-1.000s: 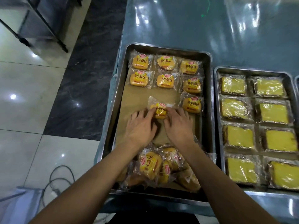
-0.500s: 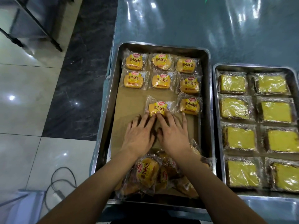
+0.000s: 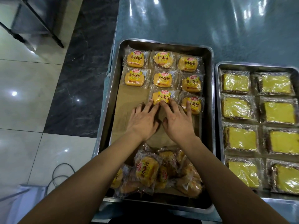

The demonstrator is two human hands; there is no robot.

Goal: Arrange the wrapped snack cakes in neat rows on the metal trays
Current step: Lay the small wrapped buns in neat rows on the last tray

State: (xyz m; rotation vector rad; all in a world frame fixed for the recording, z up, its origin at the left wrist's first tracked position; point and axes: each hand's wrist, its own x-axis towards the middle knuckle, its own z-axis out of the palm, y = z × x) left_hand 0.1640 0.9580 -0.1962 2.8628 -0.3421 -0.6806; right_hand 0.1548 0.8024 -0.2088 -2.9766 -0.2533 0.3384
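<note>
The left tray holds rowed snack cakes plus a near pile. Both hands, left and right, lie spread, fingertips touching the middle third-row cake.

Single head view, steep downward, close over tray; edges probably distorted.

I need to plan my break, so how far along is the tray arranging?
Done: the right tray holds yellow cakes in rows, and the left tray has two full rows of three. In hand: both hands, left and right, press the third row's middle cake into place. Left: that row's empty left spot and the loose pile nearest the person.
</note>
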